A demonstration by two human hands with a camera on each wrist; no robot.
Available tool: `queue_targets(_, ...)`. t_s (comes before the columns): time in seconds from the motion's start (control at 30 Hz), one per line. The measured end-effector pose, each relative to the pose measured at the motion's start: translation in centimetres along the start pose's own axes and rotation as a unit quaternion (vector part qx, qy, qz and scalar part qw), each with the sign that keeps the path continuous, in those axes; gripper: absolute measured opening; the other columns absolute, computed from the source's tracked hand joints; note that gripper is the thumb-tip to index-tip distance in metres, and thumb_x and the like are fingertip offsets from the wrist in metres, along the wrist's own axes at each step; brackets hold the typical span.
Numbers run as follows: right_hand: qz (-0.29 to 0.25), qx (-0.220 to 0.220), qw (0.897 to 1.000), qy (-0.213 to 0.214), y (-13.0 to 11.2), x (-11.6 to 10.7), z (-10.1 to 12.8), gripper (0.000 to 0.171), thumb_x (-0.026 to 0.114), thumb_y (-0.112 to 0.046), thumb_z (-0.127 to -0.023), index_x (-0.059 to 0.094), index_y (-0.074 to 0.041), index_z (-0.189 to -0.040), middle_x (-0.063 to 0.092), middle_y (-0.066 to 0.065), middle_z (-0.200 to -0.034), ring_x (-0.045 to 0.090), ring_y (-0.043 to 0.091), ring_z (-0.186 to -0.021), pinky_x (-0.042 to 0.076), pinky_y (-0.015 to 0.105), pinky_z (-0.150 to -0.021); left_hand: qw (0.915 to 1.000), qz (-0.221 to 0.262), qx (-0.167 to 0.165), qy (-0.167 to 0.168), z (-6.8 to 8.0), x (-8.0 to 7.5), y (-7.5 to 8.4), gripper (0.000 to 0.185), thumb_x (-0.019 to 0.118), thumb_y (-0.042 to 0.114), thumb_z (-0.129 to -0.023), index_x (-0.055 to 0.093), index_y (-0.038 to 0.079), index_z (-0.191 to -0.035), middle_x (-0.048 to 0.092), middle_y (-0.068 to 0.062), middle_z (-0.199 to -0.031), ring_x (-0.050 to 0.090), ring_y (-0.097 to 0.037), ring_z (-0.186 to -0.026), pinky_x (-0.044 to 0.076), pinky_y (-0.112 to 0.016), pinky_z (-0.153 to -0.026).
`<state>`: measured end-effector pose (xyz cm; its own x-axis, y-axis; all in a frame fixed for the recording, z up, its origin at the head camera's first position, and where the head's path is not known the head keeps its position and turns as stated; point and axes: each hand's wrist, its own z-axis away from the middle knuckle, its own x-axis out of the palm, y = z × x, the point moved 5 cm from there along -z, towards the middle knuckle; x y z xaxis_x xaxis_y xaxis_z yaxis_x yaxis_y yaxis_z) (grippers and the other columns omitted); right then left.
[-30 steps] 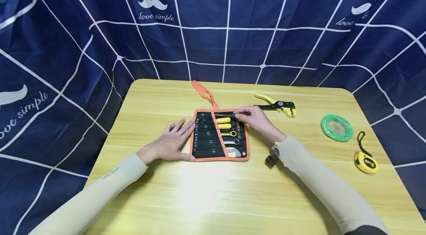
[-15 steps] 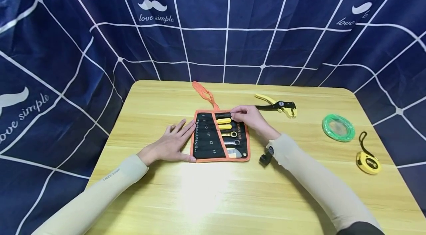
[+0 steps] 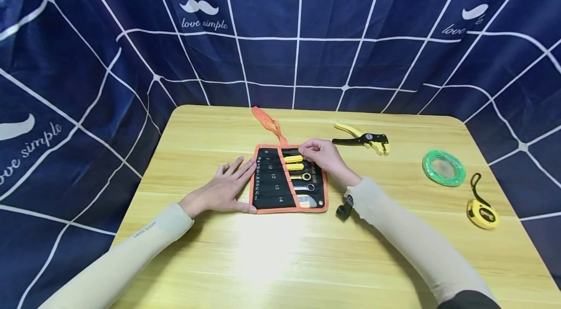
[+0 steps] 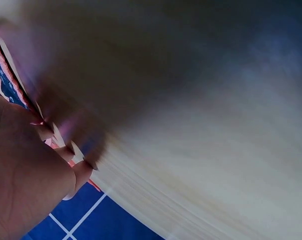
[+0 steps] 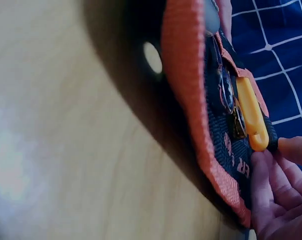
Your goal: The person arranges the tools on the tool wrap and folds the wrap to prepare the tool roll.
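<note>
A black tool pouch with orange edging lies flat on the table. My left hand rests along its left edge with fingers extended. At the top pocket, my right hand pinches the end of a dark, black-handled tool between thumb and fingers; the rest of it lies inside the pocket, so its kind is hidden. Just below sit two yellow handles and two ring-ended wrenches. A pale curved tool end shows in the bottom pocket. In the left wrist view, my left fingers appear beside the pouch edge.
Behind my right hand lies a yellow and black wire stripper. Farther right are a coil of green wire and a yellow tape measure with a black strap. An orange tie extends from the pouch's top. A blue curtain surrounds the wooden table.
My right hand has shifted left along the top pocket, and the dark tool has slid further in with it. The left hand has stayed in place.
</note>
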<state>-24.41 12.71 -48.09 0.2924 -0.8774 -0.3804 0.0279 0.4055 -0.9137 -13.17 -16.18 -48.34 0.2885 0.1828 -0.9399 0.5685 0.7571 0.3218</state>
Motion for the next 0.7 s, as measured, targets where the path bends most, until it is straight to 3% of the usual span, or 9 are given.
queue_targets(0.2, 0.037, -0.013, 0.999, 0.0, -0.54, 0.16, -0.15, 0.022, 0.076, -0.024, -0.105, 0.081, -0.004, -0.114, 0.077, 0.005, -0.092, 0.069, 0.017, -0.084, 0.055, 0.03, -0.078, 1.0, 0.001, 0.005, 0.007, 0.09, -0.35, 0.22, 0.124, 0.073, 0.075, -0.092, 0.018, 0.0, -0.174, 0.012, -0.016, -0.181, 0.01, -0.048, -0.164, 0.024, -0.07, -0.118)
queue_targets(0.47, 0.026, -0.002, 0.999, -0.028, -0.77, 0.7, -0.04, 0.021, 0.08, -0.016, -0.101, 0.077, -0.003, -0.117, 0.081, 0.005, -0.1, 0.072, 0.019, -0.093, 0.052, 0.03, -0.086, 1.0, 0.001, -0.001, 0.006, 0.38, -0.16, 0.01, 0.123, 0.072, 0.076, -0.092, 0.019, 0.001, -0.174, 0.012, -0.016, -0.181, 0.01, -0.047, -0.164, 0.024, -0.07, -0.117)
queue_targets(0.7, 0.05, 0.007, 0.999, -0.02, -0.95, 0.87, -0.31, 0.022, 0.078, -0.024, -0.103, 0.082, -0.006, -0.114, 0.079, 0.007, -0.099, 0.07, 0.02, -0.087, 0.054, 0.032, -0.078, 1.0, 0.003, 0.0, 0.004, 0.19, -0.08, -0.01, 0.124, 0.071, 0.077, -0.092, 0.018, 0.002, -0.174, 0.011, -0.014, -0.182, 0.007, -0.044, -0.165, 0.022, -0.068, -0.118)
